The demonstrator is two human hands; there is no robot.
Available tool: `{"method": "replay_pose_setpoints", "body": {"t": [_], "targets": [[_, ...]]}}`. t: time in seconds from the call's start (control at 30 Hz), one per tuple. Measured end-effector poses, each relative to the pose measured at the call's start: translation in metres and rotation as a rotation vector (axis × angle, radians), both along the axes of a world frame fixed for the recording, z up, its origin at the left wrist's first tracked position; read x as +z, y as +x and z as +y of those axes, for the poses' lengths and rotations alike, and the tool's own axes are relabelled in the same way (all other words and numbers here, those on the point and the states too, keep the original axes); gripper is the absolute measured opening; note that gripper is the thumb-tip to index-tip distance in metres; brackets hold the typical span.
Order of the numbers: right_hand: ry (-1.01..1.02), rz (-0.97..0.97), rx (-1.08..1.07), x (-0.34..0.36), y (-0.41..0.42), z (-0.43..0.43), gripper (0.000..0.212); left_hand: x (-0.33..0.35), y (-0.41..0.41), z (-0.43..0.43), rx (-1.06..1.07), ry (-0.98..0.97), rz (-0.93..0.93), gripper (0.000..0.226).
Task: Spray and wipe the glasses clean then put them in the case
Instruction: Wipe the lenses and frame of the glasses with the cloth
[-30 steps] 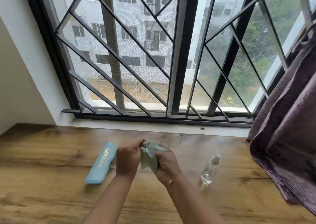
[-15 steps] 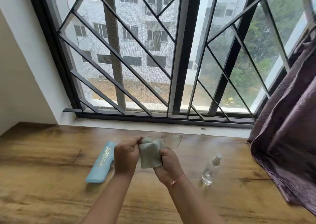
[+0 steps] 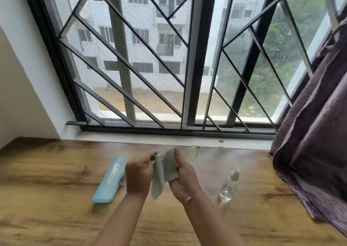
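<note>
Wooden table (image 3: 47, 170) under a barred window: right of the blue case (image 3: 110, 180), the cloth (image 3: 163, 172) now hangs longer than half a second ago. The left hand (image 3: 139, 172) pinches the glasses (image 3: 191, 153); the right hand (image 3: 185, 180) grips the cloth round a lens, thumb raised.

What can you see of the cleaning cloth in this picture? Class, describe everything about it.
The cloth is a small, pale green-grey piece of soft fabric, creased and loosely folded. It is held up above the wooden table, draped over one lens of the glasses, whose other lens shows beside it. The right hand grips it, thumb pressing its upper part; the left hand pinches the glasses at the cloth's left edge. Its lower corner hangs free.
</note>
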State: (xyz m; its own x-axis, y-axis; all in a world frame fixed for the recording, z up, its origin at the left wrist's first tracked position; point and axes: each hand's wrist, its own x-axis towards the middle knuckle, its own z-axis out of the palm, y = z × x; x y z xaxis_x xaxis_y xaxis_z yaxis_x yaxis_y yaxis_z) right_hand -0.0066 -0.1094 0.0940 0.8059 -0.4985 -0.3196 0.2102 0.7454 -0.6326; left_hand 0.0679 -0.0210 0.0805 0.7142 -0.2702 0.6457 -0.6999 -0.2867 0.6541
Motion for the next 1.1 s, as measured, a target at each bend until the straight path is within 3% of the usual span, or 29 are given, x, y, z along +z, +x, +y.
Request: {"method": "replay_pose_setpoints", "body": {"t": [0.1, 0.23, 0.43, 0.7, 0.87, 1.1], "targets": [[-0.004, 0.022, 0.029, -0.004, -0.012, -0.010, 0.035, -0.002, 0.008, 0.002, 0.065, 0.006, 0.034, 0.021], [0.048, -0.062, 0.017, -0.013, -0.028, -0.026, 0.061, -0.001, 0.014, 0.005, 0.105, 0.004, 0.017, 0.021], [0.100, -0.091, -0.039, -0.004, -0.040, -0.045, 0.014, -0.006, 0.016, 0.008, 0.127, -0.003, 0.006, 0.015], [-0.030, -0.054, 0.008, -0.002, -0.042, -0.047, 0.044, -0.009, 0.013, 0.007, 0.053, 0.027, -0.017, 0.016], [-0.122, 0.038, -0.060, -0.003, -0.039, -0.042, 0.035, -0.008, 0.010, 0.008, 0.046, 0.024, -0.049, 0.016], [-0.218, 0.117, -0.125, -0.004, -0.042, -0.043, 0.040, -0.011, 0.009, 0.011, 0.049, 0.042, -0.057, 0.013]]}}
